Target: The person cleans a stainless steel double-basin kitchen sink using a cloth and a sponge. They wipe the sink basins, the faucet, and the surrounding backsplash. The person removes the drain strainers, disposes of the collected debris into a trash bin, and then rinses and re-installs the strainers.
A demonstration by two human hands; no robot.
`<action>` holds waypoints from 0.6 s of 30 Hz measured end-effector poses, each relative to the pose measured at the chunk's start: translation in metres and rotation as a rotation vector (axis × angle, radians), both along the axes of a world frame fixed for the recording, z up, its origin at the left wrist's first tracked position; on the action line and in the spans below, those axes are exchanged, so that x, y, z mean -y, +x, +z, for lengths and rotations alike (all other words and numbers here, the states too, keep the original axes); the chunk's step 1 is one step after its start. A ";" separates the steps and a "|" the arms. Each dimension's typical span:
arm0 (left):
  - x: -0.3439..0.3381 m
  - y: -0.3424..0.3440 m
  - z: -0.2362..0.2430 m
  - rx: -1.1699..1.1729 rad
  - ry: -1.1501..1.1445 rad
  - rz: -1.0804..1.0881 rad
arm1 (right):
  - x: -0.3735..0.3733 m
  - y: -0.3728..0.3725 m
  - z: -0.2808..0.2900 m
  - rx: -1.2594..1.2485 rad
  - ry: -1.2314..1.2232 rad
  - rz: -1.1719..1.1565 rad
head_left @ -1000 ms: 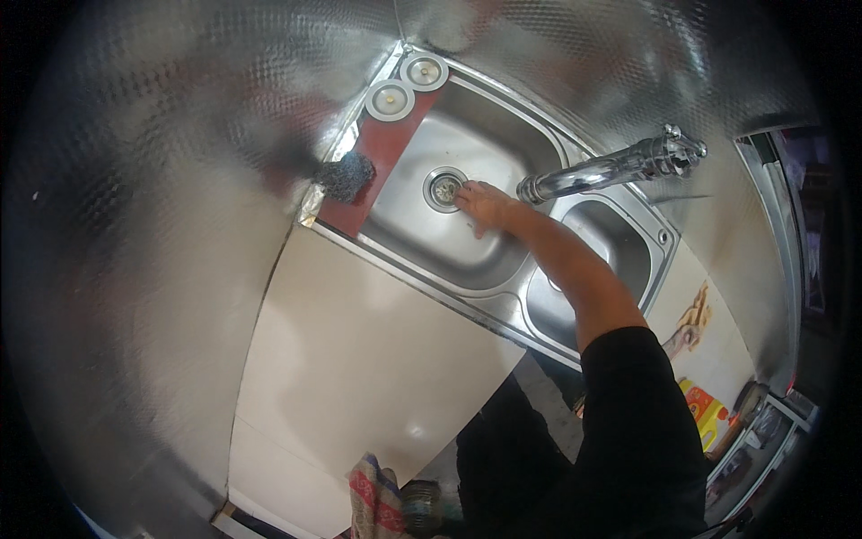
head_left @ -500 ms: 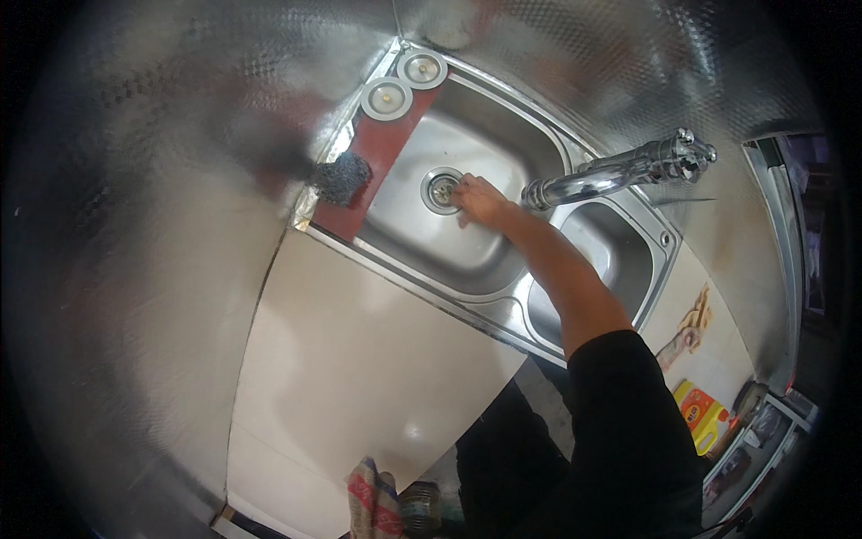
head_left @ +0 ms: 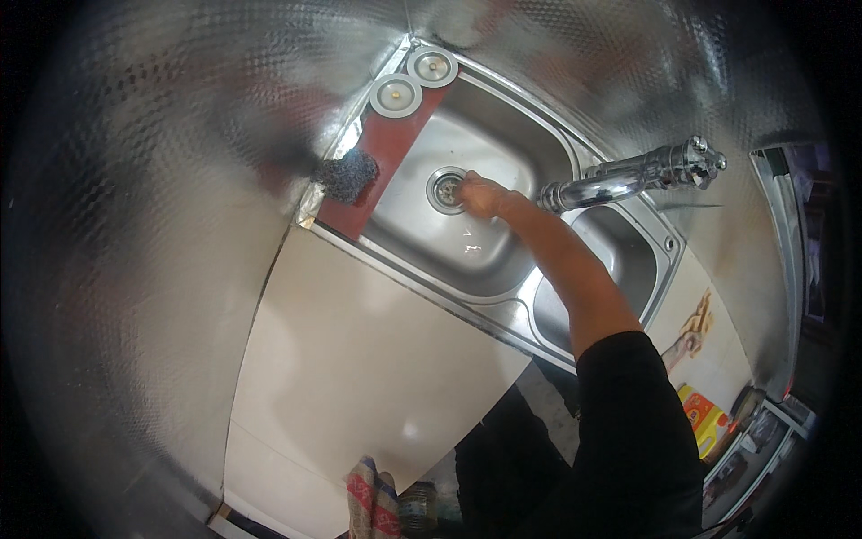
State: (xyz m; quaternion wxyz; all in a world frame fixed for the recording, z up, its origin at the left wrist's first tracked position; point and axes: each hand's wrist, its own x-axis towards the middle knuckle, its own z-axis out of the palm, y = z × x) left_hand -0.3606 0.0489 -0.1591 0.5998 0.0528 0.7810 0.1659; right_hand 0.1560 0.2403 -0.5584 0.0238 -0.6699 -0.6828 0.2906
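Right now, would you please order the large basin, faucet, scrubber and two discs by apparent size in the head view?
1. Large basin
2. Faucet
3. Scrubber
4. Left disc and right disc: too alike to rank

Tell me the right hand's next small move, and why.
Probably ease the right hand slightly left, over the drain: its fingers reach the drain's right rim, the drain is uncovered, and two round metal discs rest at the red strip's far end.

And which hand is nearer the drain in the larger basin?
Right. The right hand is at the drain, reaching over its right edge. The left hand is out of view, so its position can't be told.
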 end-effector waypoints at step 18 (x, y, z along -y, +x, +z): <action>0.019 -0.031 0.019 -0.013 0.024 -0.018 | 0.012 -0.006 0.051 0.020 0.122 -0.237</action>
